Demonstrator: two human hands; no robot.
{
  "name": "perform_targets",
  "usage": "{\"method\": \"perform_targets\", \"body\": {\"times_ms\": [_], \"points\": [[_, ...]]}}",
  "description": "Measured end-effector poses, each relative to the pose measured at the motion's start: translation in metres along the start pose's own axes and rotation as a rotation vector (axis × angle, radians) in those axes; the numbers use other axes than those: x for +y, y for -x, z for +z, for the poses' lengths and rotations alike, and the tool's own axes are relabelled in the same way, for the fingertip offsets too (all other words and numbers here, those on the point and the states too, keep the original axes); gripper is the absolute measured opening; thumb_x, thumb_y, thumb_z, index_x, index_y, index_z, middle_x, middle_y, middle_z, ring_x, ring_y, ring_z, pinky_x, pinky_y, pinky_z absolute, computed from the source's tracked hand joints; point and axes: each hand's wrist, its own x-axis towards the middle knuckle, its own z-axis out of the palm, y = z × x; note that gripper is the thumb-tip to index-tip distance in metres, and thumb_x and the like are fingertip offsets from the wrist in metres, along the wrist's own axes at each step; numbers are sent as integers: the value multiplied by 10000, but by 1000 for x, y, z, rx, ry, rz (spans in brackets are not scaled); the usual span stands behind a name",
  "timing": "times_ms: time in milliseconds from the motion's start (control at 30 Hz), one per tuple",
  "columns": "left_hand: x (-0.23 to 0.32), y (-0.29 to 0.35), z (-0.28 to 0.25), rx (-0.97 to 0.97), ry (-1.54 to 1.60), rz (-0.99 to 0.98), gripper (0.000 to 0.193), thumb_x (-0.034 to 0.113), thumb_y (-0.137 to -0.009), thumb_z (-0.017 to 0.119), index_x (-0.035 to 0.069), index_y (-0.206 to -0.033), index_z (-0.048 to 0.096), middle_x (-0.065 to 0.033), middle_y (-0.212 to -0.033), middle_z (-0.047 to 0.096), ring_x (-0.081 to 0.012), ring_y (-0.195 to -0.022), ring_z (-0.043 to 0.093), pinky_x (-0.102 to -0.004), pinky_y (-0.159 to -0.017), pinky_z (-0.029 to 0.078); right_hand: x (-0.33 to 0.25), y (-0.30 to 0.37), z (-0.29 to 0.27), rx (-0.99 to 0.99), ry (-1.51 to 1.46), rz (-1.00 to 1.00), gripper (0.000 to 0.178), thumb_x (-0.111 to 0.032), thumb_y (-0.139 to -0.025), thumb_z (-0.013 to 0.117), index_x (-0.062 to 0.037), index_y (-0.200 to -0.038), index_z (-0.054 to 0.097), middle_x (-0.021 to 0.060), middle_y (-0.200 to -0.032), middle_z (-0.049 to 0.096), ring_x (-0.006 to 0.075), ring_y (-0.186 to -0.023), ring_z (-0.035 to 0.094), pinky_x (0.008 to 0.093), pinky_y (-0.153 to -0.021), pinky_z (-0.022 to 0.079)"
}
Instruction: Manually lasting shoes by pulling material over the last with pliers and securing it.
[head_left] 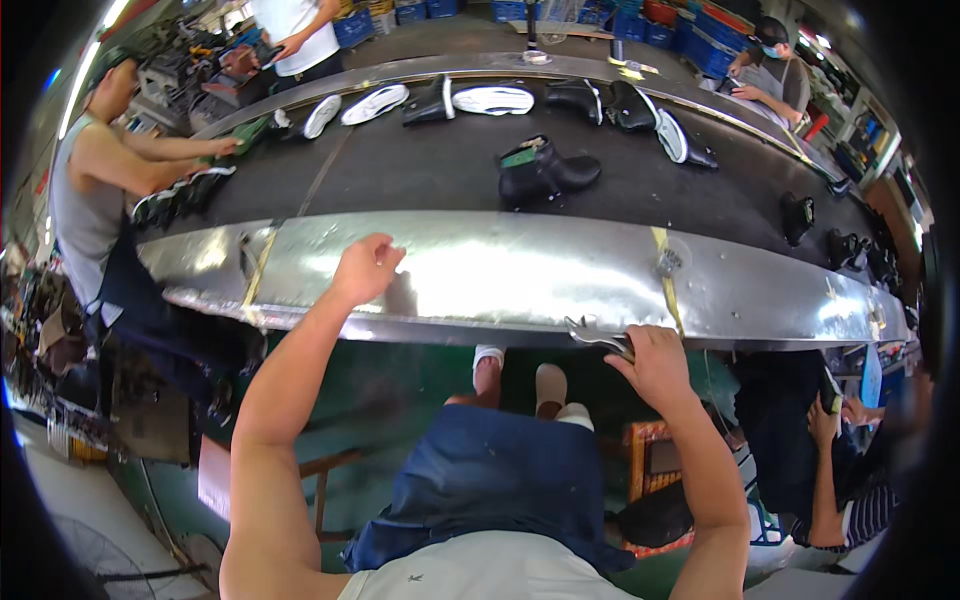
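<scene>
My left hand (367, 270) hovers above the shiny metal ledge (540, 235), its fingers curled in and thumb near forefinger. Whether something small sits between them I cannot make out. At the ledge's near edge my right hand (657, 364) is closed around metal pliers (598, 337), whose jaws point left over the ledge. Past the ledge, on the dark conveyor belt (400, 180), stands a black ankle boot (548, 172) with a green patch at its collar. Neither hand touches it.
Along the belt's far side lie several shoes, some with white soles (493, 100) up. More dark shoes (797, 217) sit at the right. A co-worker (95, 190) reaches over the belt on the left; others stand across it and at the lower right. A patterned seat (650, 465) is beside me.
</scene>
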Motion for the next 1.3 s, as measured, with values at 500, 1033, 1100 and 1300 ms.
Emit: {"method": "perform_targets", "body": {"times_ms": [500,1033,1100,1300], "points": [[-22,-421,150,277,-199,-438,1060,639,-816,703,23,-1561,267,-210,-1634,229,-435,-1515,170,-541,-1203,261,69,-80,57,106,-182,-81,560,-263,-535,891,-88,-997,627,95,-943,643,322,-880,633,467,-803,486],[-87,-451,81,-83,-212,-370,956,488,-759,733,-1,-1517,416,-266,-1552,404,-382,-1453,367,-389,-1170,353,66,-87,65,59,-227,-17,553,-257,-526,871,-86,-997,637,79,-955,647,306,-881,623,463,-781,470],[-70,-408,55,-159,-53,-451,899,462,-763,769,29,-1492,468,-209,-1502,490,-359,-1388,463,-471,-1102,411,62,-85,70,115,-211,-14,541,-259,-547,876,-87,-1000,636,82,-952,644,314,-886,620,460,-781,468],[-33,-270,-66,-417,-250,-291,734,420,-751,779,9,-1339,627,-171,-1256,672,-284,-1166,636,-381,-968,490,45,-87,61,194,-207,2,516,-251,-629,880,-82,-1036,612,109,-957,643,353,-910,610,480,-831,470]]}}
